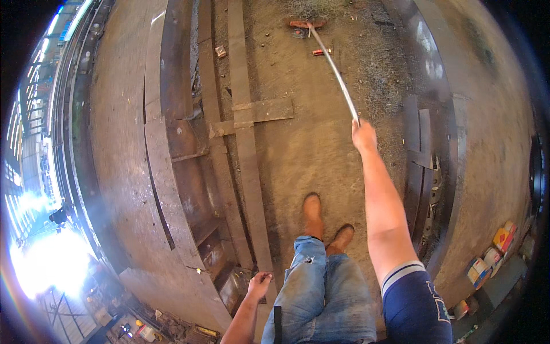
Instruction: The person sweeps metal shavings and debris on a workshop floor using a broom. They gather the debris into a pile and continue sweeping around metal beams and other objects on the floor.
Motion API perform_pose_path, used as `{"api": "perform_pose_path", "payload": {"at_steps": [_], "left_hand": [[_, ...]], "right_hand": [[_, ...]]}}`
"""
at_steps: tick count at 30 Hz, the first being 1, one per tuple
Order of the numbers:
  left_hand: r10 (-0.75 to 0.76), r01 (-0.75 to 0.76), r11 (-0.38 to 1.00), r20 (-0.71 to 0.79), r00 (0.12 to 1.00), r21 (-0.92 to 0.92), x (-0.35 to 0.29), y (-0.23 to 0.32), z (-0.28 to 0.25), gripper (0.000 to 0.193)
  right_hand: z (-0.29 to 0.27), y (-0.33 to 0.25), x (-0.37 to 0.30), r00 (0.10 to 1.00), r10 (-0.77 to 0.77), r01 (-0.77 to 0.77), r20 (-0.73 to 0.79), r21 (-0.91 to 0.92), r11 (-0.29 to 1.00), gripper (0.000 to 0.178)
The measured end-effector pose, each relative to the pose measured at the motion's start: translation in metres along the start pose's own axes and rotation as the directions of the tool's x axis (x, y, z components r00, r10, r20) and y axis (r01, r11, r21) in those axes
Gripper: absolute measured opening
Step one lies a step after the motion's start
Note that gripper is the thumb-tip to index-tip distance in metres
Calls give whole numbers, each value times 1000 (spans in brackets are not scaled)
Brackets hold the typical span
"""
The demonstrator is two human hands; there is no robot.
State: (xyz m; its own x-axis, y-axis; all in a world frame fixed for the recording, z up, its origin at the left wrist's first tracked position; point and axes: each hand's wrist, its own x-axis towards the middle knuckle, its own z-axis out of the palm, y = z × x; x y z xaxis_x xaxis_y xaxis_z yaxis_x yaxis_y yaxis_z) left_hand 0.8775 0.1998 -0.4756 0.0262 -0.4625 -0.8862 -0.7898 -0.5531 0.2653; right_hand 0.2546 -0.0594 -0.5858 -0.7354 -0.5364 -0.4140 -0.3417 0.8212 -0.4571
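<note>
R hand: our fingers wrap round near end of 1 broom's silver handle; its reddish head lies far, abt ctr. L hand near, L of legs: fingers curled, can't tell if holding anything. We count 2 brown boots, 1 small red object nr head.

From here, the right hand hides the near end of the push broom, whose bristles are too indistinct to make out. A red object just beside the broom is too small to name; well to the broom's left, white glare swallows what lies behind. Nearer than the broom, the jeans get cut off at the lower edge.
</note>
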Motion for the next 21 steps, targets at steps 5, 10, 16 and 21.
{"api": "perform_pose_path", "payload": {"at_steps": [5, 10, 16, 21], "left_hand": [[36, -35, 998, -4, 999, 56, -10, 64, 24, 26], [47, -46, 999, 102, 994, -15, -26, 71, 66, 25], [211, -279, 902, 229, 950, 328, -50, 132, 130, 28], [167, -260, 921, 308, 937, 290, -55, 113, 163, 28]], "right_hand": [[-35, 87, -83, 999, 31, -29, 38, -40, 999, 43], [-70, 214, -292, 990, 91, -93, 104, 12, 996, 34], [-120, 426, -603, 880, 443, -417, 174, -164, 894, 39], [-185, 524, -780, 748, 647, -587, 146, -307, 749, 41]]}}
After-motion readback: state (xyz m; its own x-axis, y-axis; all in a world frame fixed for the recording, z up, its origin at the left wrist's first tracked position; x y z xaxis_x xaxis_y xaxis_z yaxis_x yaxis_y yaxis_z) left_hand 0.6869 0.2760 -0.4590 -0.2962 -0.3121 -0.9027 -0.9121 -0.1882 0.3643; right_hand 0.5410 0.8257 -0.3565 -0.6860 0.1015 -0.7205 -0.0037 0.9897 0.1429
